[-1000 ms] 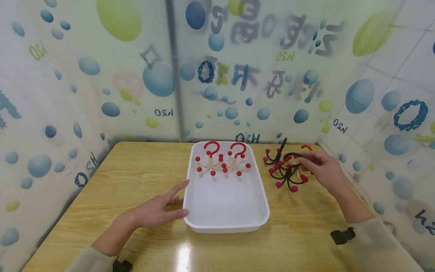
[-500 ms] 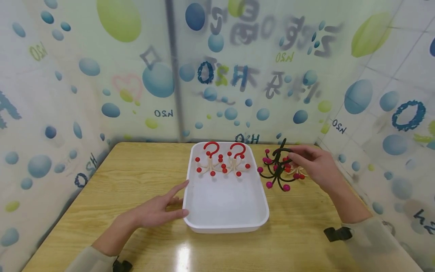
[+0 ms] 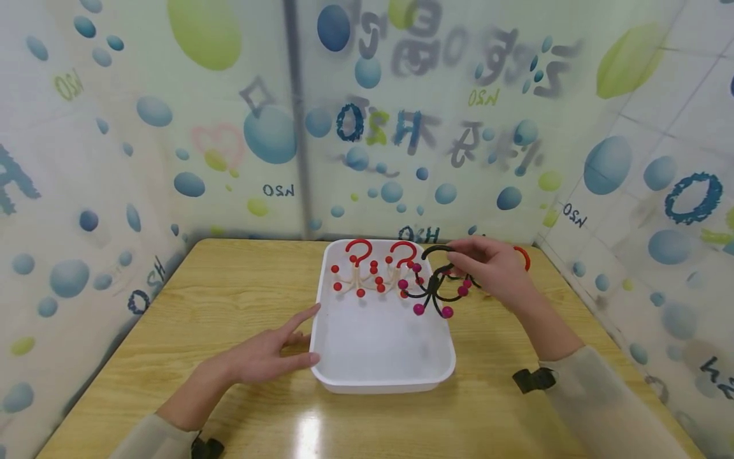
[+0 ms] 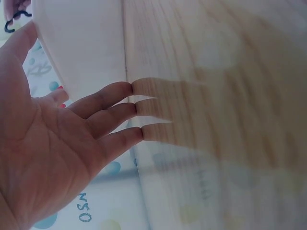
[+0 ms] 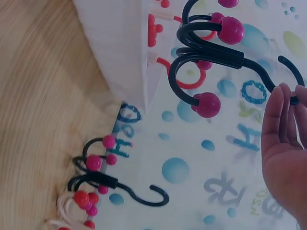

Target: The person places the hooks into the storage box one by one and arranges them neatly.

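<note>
My right hand pinches the top hook of a black multi-arm hanger with magenta ball tips. The hanger hangs upright over the right side of a white tray; its arms spread freely in the right wrist view. At the tray's far end are two cream multi-arm hangers, a left one and a right one, with red hooks and red balls. The held hanger partly covers the right one. My left hand touches the tray's left side with its fingers extended, as the left wrist view also shows.
Right of the tray, another black hanger with magenta balls lies on the wooden table, beside cream arms with red balls. A red hook shows behind my right hand. Patterned curtains enclose the table's back and sides.
My right hand has lifted the black hanger from the group at the right and carried it left over the tray. My left hand keeps its place at the tray's side.
</note>
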The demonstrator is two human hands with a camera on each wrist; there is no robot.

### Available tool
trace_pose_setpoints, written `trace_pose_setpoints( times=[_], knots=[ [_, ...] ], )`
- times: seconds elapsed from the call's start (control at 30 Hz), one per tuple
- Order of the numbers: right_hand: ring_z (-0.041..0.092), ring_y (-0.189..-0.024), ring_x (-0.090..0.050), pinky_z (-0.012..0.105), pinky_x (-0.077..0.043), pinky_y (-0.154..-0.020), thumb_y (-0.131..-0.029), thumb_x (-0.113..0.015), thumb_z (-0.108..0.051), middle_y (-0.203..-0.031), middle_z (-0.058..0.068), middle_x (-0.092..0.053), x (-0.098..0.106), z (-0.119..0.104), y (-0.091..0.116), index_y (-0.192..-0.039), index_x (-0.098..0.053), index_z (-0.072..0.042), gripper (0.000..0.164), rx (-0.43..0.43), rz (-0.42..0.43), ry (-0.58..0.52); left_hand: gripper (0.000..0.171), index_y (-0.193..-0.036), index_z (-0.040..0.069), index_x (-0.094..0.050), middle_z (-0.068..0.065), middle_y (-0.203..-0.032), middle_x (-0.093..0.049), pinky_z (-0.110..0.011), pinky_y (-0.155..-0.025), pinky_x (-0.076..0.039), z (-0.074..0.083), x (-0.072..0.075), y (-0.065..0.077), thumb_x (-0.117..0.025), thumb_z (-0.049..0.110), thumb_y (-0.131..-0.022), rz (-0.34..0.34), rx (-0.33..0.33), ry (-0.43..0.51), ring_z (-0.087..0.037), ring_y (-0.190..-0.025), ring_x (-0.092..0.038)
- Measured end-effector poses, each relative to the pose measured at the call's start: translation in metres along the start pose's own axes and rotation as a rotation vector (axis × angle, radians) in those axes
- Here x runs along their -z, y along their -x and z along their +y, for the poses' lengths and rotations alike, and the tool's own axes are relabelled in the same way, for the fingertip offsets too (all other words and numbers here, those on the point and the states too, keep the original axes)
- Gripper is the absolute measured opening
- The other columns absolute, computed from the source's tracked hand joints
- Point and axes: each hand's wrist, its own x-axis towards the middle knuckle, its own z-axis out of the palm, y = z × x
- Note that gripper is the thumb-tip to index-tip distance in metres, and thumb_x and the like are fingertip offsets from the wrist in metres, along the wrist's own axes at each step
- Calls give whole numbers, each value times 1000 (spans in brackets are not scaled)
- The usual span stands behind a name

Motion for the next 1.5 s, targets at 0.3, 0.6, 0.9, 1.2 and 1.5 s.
trace_pose_setpoints(
  times=[0.3,0.6,0.9,1.2,1.5],
  knots=[
    [25,-95,-74,23,-63,-81,-107,-74,-25,-108,14,-79,-36,-11,-24,-130,-75,-10,27,29,-76,-36,93,-176,44,-14,-20,-162,-59,-75,-123,-38,0,0,0,-67,65,-103,5,-1,10,-48,-153,-52],
    [28,-95,-76,26,-65,-85,-107,-74,-21,-110,14,-80,-67,-18,-38,-129,-76,-7,26,48,-166,-52,93,-176,46,-13,-20,-165,-56,-76,-124,-35,0,0,-1,-66,67,-103,-8,28,32,-49,-155,-49],
    [24,-95,-77,42,-68,-94,-108,-72,-19,-107,13,-80,-86,-26,-44,-129,-76,-7,24,52,-236,-57,94,-176,46,-13,-19,-165,-56,-77,-125,-34,1,-1,-1,-66,68,-102,-5,42,28,-49,-156,-48],
    [38,-105,-77,36,-67,-91,-107,-74,-21,-113,10,-79,-99,-24,-49,-130,-75,-7,26,8,-297,-42,93,-176,46,-13,-18,-165,-56,-78,-124,-34,4,-1,1,-66,67,-103,-6,46,24,-51,-155,-48],
    [37,-103,-79,46,-67,-96,-106,-76,-21,-111,6,-81,-106,-23,-58,-122,-78,-15,17,-12,-350,58,92,-176,44,-14,-19,-163,-58,-77,-123,-35,4,-1,1,-68,63,-103,1,31,26,-50,-155,-49]
  ],
)
